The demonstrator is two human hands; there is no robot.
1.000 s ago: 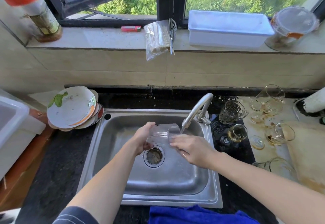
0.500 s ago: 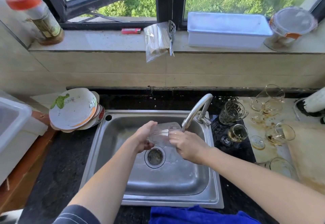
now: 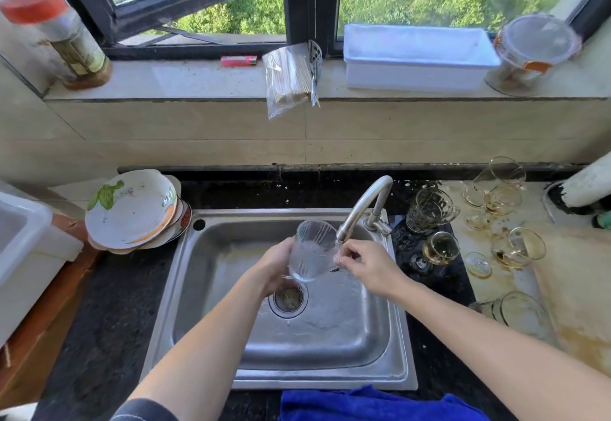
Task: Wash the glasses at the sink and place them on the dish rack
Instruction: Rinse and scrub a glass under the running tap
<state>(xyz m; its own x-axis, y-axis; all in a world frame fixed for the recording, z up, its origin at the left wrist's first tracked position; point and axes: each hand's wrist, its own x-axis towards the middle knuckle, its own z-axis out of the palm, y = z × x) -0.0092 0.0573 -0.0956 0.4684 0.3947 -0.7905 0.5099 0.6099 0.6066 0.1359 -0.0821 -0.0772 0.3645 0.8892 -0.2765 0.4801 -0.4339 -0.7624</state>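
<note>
Glass (image 3: 310, 250) now tipped upright in gripping left hand (image 3: 272, 268); right hand (image 3: 367, 266) loosely curled beside it.

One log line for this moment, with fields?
step: rinsing | left hand: holds glass | right hand: at glass | place: sink, under tap

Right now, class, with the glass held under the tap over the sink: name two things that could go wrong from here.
1. The wet glass is gripped mainly by the left hand; the right hand touches only its side. It could slip and break in the steel sink.
2. Its rim sits close to the faucet spout, so a careless tilt might chip it.
</note>
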